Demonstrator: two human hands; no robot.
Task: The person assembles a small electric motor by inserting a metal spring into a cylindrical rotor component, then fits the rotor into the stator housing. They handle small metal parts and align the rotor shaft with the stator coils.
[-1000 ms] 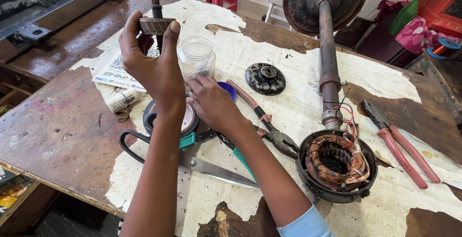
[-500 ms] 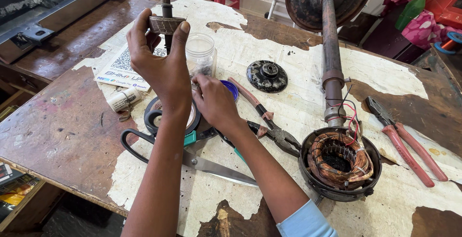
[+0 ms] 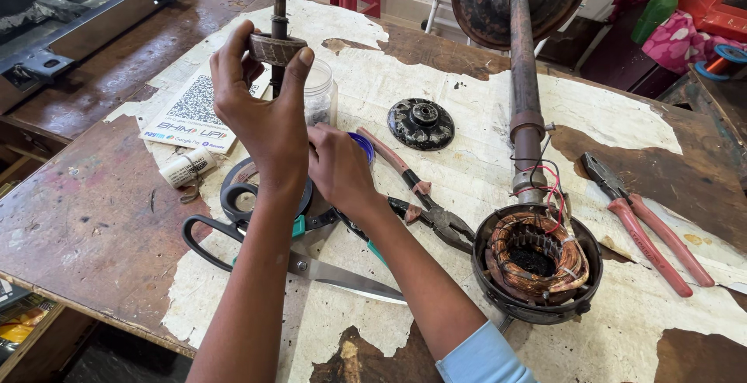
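Left hand (image 3: 261, 111) raised above surface (image 3: 85, 220), thumb and fingers clamped on rusty rotor (image 3: 277, 47) with shaft running through it, held upright. Right hand (image 3: 340, 171) lower, just beside left wrist, fingers curled; grip unclear. Scissors (image 3: 311, 266) lie beneath both forearms. Clear jar (image 3: 320, 97) behind hands; motor stator (image 3: 537, 262) well right.

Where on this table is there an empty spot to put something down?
Bare wood lies left of the scissors, and bare paper between the black round cover and the red-handled pliers. It is crowded around both hands, left hand and right hand.
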